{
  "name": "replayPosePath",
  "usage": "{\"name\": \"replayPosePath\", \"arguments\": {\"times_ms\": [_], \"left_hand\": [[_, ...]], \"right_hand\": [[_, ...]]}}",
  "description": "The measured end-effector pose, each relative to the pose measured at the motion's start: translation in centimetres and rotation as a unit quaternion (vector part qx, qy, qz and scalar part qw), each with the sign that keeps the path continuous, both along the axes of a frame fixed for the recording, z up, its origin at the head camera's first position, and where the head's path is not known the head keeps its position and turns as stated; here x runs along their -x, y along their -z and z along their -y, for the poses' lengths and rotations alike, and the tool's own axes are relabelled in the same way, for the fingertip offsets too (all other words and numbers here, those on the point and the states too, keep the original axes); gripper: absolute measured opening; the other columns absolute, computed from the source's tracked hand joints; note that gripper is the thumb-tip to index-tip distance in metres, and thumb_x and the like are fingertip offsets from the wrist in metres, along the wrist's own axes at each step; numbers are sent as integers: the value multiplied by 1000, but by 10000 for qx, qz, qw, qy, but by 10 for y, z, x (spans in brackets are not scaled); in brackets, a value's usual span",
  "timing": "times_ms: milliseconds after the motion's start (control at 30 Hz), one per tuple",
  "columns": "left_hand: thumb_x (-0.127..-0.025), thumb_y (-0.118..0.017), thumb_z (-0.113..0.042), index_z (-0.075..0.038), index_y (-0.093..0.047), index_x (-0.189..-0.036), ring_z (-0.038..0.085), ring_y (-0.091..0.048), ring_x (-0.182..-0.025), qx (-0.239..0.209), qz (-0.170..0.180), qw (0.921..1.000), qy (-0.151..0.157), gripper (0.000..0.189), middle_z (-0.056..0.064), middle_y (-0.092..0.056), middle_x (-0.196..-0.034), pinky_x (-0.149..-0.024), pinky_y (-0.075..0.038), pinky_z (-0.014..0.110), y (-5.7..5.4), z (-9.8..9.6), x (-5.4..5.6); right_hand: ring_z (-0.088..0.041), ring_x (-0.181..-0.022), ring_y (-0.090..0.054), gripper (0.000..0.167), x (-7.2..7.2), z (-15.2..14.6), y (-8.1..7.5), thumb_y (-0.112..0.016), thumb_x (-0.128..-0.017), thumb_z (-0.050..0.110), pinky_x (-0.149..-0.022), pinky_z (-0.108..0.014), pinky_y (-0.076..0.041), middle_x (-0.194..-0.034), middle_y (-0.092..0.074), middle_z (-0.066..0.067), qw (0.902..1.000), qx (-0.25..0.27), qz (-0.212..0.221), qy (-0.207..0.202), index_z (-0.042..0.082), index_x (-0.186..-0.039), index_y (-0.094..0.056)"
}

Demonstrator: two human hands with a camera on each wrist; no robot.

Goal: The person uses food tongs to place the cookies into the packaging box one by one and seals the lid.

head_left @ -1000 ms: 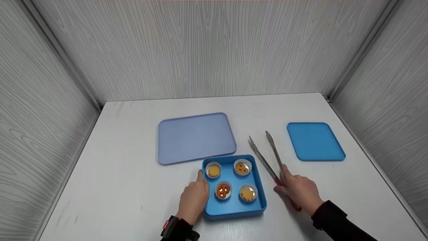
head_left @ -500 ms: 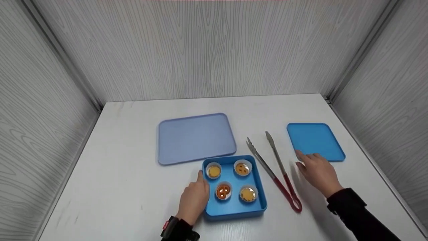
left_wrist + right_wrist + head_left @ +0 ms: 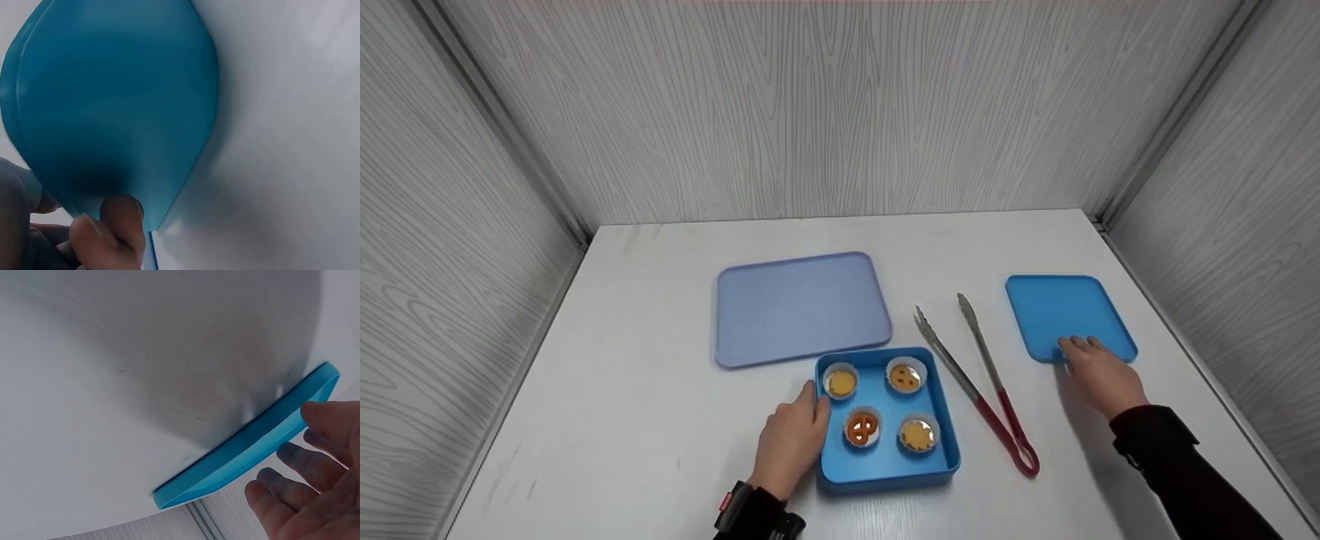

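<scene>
A blue square box [image 3: 877,469] holds several white paper cups with small biscuits, one a pretzel-shaped biscuit [image 3: 862,429]. My left hand [image 3: 791,442] grips its left wall, thumb at the rim; in the left wrist view, fingertips [image 3: 124,222] press against the blue side. My right hand [image 3: 1102,379] hovers at the near edge of a blue lid [image 3: 1065,315], fingers spread and holding nothing. In the right wrist view, the raised rim of this lid [image 3: 242,444] passes just beyond the fingertips. Red-handled metal tongs [image 3: 1009,420] lie spread between box and lid.
A flat periwinkle tray [image 3: 802,307] lies behind the box, its near edge close to the box's back wall. Grey wood-grain panels [image 3: 840,112] enclose the white table [image 3: 645,420] at the back and both sides.
My right hand has let go of the tongs, leaving them on the table, and has moved right to the lid. My left hand stays on the box, its thumb shifted slightly at the rim.
</scene>
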State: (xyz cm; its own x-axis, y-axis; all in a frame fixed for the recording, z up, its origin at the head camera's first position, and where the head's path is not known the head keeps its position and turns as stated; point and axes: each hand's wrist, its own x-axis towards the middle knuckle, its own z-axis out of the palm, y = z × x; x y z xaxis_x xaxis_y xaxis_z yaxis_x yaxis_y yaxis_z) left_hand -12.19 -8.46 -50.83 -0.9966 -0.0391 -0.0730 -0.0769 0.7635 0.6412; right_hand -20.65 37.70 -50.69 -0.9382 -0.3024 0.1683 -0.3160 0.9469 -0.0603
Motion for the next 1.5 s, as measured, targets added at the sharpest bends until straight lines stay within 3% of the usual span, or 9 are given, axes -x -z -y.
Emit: {"name": "replayPosePath", "arguments": {"times_ms": [133, 267, 367, 567, 800, 1033, 1233, 1400, 1500], "left_hand": [[-106, -51, -33, 2, -64, -134, 36, -72, -100, -12, -374, 9991, -201, 46, 22, -72, -117, -88, -55, 52, -10, 6, 0], [-105, -53, -30, -1, -71, -125, 23, -68, -73, -131, -798, 9963, -299, 40, 10, -74, -85, -71, -56, 42, -21, 11, 0], [-104, -55, -27, -3, -73, -123, 12, -55, -59, -301, -1096, 9931, -284, 35, 0, -66, -71, -58, -47, 32, -27, 13, -1], [-103, -60, -20, -4, -75, -119, 8, -51, -60, -435, -1703, 9844, -77, 28, -3, -61, -70, -54, -41, 24, -38, 13, -6], [-100, -63, -17, -4, -76, -116, 10, -67, -76, -384, -2519, 9668, 213, 24, 3, -75, -91, -66, -55, 27, -42, 9, -8], [-101, -63, -18, -3, -70, -128, 20, -72, -106, -309, -2678, 9611, 601, 31, 9, -74, -119, -84, -58, 35, -38, 6, -7], [-101, -64, -21, -3, -57, -145, 28, -56, -134, -363, -2585, 9601, 1007, 48, 12, -60, -144, -104, -47, 42, -34, 6, -3], [-99, -67, -23, -6, -42, -156, 32, -36, -149, -190, -2599, 9559, 1352, 64, 10, -44, -159, -114, -36, 46, -33, 5, 2], [-99, -68, -24, -7, -35, -160, 33, -24, -154, -51, -2743, 9489, 1560, 72, 9, -36, -164, -119, -29, 47, -33, 4, 5]], "right_hand": [[-53, -108, -63, 31, 2, 0, 4, -67, -87, -13, -86, -59, -53, -114, -68, -32, 9993, -368, -17, -75, -10, -117, -68], [-41, -79, -69, 14, 4, 1, 6, -65, -84, -17, -66, -50, -56, -87, -70, -24, 9987, -487, -70, -100, -8, -93, -69], [-35, -66, -66, 14, 4, 0, 8, -64, -84, -18, -57, -46, -53, -75, -67, -20, 9987, -474, -182, -99, -4, -81, -66], [-32, -57, -63, 11, 2, -3, 11, -66, -84, -18, -51, -44, -51, -77, -66, -21, 9932, -507, -974, -388, -8, -89, -64], [-34, -57, -60, 20, 3, 0, -5, -64, -86, -18, -47, -46, -46, -75, -62, -24, 9711, -277, -2294, -591, -7, -97, -51], [-43, -66, -65, 13, 2, 9, -34, -67, -94, -4, -55, -51, -51, -81, -65, -28, 9510, 108, -3061, -419, -8, -102, -57], [-44, -79, -67, 19, -4, 33, -59, -70, -89, -9, -68, -53, -55, -89, -65, -28, 9345, 341, -3481, -657, -8, -103, -57], [-43, -86, -66, 23, -12, 60, -76, -70, -86, -13, -77, -53, -55, -94, -64, -26, 9174, 558, -3737, -1253, -9, -105, -58], [-43, -91, -66, 21, -18, 76, -84, -68, -87, -15, -83, -55, -55, -97, -65, -25, 9057, 738, -3831, -1658, -9, -105, -59]]}}
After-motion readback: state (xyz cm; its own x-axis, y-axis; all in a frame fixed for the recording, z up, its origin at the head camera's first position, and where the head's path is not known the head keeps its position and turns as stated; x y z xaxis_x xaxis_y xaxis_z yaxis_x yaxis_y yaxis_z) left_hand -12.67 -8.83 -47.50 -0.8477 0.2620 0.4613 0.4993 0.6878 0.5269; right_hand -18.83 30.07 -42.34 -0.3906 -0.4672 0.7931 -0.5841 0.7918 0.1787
